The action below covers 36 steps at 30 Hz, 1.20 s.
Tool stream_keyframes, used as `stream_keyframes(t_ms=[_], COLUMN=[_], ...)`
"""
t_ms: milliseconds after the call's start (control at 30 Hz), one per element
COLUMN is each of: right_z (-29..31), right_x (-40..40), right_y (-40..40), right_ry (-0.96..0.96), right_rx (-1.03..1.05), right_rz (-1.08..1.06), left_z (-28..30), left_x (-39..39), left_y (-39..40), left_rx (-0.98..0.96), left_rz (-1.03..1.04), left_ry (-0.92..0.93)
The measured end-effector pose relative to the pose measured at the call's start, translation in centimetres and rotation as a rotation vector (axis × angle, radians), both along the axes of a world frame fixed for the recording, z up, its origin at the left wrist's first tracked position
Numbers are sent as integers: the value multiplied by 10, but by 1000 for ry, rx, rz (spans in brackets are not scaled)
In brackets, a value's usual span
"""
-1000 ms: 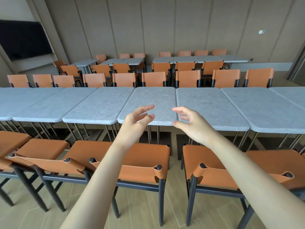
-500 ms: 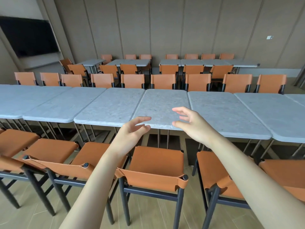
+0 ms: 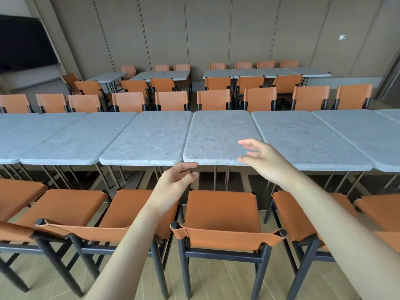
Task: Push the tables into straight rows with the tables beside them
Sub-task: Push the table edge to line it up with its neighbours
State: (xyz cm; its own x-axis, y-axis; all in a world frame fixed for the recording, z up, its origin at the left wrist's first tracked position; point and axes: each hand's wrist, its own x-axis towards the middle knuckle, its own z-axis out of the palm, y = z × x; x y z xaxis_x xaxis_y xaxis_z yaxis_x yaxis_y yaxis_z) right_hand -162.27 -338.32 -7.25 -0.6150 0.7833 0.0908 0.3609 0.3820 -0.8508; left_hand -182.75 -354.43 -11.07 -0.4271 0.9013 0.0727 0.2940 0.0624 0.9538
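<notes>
A long row of grey stone-topped tables runs left to right in front of me. The middle table (image 3: 218, 135) lies straight ahead, with a neighbour on its left (image 3: 149, 139) and one on its right (image 3: 303, 137). My left hand (image 3: 175, 180) hovers just below the middle table's near left corner, fingers loosely spread, holding nothing. My right hand (image 3: 259, 155) is raised at the near right corner of the same table, fingers relaxed and apart; whether the thumb touches the edge is unclear.
Orange chairs with black frames stand between me and the tables, one (image 3: 223, 219) directly below my hands. More orange chairs (image 3: 214, 99) line the far side. A second row of tables (image 3: 259, 72) stands near the back wall, a dark screen (image 3: 21, 44) at left.
The view has shifted left along the row, so the middle table sits more to the right. Both hands have stayed open, the left dropping below the table edge, the right reaching its near right corner.
</notes>
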Motion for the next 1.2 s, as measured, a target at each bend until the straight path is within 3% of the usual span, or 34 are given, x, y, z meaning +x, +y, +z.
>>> stream_keyframes(t_ms=[333, 567, 867, 1067, 1200], right_z=[-20, -76, -181, -275, -333], right_x=[-39, -103, -156, -171, -186], right_y=[70, 185, 371, 477, 530], right_ry=[-12, -49, -235, -370, -584], right_rx=[-50, -131, -143, 53, 232], right_rz=[-58, -10, -14, 8, -5], left_z=[-34, -71, -157, -262, -317], left_x=[-32, -85, -135, -156, -170], left_y=[76, 198, 433, 538, 577], left_rx=[-32, -74, -240, -492, -505], left_rz=[-111, -50, -80, -267, -259], left_ry=[-44, 2, 287, 610, 763])
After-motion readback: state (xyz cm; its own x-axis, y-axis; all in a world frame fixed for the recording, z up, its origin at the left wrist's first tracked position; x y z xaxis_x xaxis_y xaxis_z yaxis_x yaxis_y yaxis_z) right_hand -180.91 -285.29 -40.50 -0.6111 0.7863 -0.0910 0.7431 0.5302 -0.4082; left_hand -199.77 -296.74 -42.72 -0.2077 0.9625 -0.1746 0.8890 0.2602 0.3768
